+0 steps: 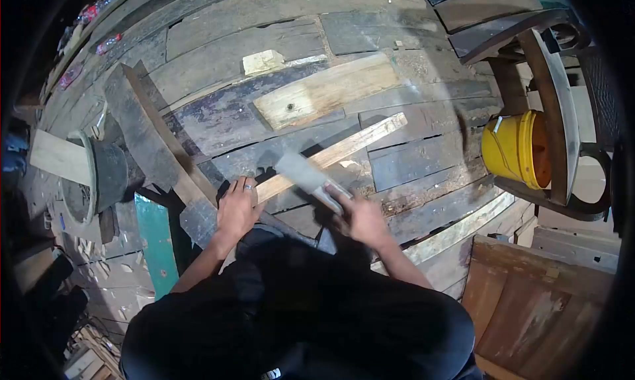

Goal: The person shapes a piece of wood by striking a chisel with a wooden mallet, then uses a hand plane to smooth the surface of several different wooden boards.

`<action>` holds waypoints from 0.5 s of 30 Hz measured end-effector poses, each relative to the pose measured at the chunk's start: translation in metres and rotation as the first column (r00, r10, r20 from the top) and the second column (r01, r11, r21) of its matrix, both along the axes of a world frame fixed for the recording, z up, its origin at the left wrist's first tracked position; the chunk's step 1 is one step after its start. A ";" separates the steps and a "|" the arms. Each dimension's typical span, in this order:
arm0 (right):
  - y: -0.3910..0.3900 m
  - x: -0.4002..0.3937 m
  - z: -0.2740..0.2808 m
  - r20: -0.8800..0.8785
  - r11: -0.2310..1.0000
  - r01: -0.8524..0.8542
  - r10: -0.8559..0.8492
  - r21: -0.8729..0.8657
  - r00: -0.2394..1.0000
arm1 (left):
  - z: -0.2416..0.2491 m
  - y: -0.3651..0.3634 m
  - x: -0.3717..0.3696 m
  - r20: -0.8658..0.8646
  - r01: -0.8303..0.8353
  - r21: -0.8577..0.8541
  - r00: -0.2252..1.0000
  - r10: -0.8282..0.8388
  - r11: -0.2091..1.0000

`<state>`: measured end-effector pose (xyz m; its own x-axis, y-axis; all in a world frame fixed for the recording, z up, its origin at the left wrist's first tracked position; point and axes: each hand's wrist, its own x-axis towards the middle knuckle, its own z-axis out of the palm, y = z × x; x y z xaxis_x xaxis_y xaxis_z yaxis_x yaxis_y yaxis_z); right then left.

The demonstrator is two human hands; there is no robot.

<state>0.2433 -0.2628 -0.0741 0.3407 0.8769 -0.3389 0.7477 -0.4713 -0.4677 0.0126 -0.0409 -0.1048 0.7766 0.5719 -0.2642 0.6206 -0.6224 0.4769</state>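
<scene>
Dark clothing (297, 314) over the person's body lies closest, covering the near edge of the plank floor (410, 171). Just beyond it, the right hand (364, 220) is closed around the handle of a broad-bladed tool (301, 170), somewhat blurred, whose pale blade crosses the wooden strip (360, 140). That strip lies slantwise near the middle of the floor, its far end pointing toward the far right corner. At its near end is the left hand (238, 211), a ring on one finger, fingers bent; whether it grips the strip or only presses there, I cannot tell. Toward the floor's left edge are a green board (157, 244), a dark beam (149, 135) running up to the left hand, and a dark bucket (109, 171) with a pale board (61, 156) in it. Near the right edge sits a yellow bucket (512, 148), beside a dark wooden frame (549, 115). Past the strip lies a wider pale plank (331, 89), and farther off a small yellowish block (262, 62).
</scene>
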 end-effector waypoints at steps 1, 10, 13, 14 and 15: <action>-0.001 0.020 0.002 0.031 0.998 0.037 -0.036 -0.050 0.999 | -0.002 0.000 0.000 0.009 0.006 0.024 1.000 -0.006 1.000; 0.009 0.042 -0.012 0.039 0.907 0.403 -0.410 0.126 0.911 | -0.002 -0.002 0.003 0.035 -0.012 0.066 0.999 0.010 0.998; 0.020 -0.016 0.010 -0.082 0.997 0.074 -0.072 0.017 0.994 | -0.006 0.001 0.000 0.034 0.020 0.038 0.999 -0.021 0.999; 0.017 -0.016 0.006 -0.076 0.997 0.064 -0.062 0.034 0.995 | -0.005 0.000 -0.001 0.038 0.023 0.063 0.999 -0.025 0.998; 0.013 -0.010 0.000 -0.068 0.997 0.055 -0.051 0.056 0.996 | -0.003 0.000 0.000 0.028 0.032 0.068 0.999 -0.034 0.997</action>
<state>0.2333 -0.2497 -0.0742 0.3654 0.8771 -0.3118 0.6890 -0.4801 -0.5430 0.0124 -0.0407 -0.1075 0.8021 0.5619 -0.2024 0.5857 -0.6737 0.4506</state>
